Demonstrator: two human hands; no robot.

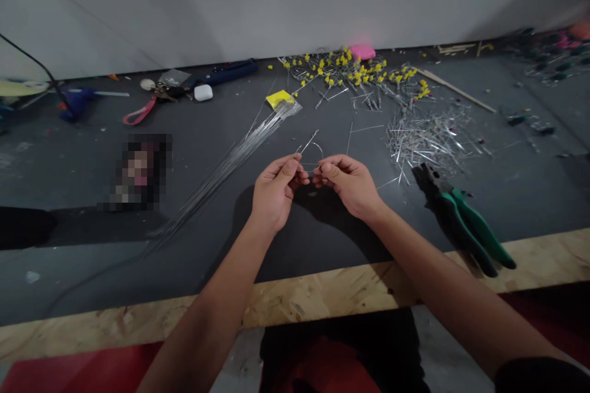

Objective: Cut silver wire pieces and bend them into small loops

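Between my two hands a thin silvery wire [317, 145] bends into a rounded loop. My left hand [275, 189] pinches one side of it between thumb and fingers. On the other side, my right hand [349, 183] grips the wire the same way, its fingertips close to the left ones. Left of my hands lies a bundle of long straight wires [239, 156], its upper end by a yellow tag [279, 99]. A pile of short wire pieces [426, 138] is to the right. Below that pile rest pliers with green and black handles [461, 215].
Wire stems with yellow tips [341, 67] lie along the wall near a pink lump [362, 51] and a wooden stick [454, 89]. Keys with a pink strap [141, 112], a white case [203, 93] and a blue glue gun [78, 103] are at the left. The table has a chipboard edge [318, 298].
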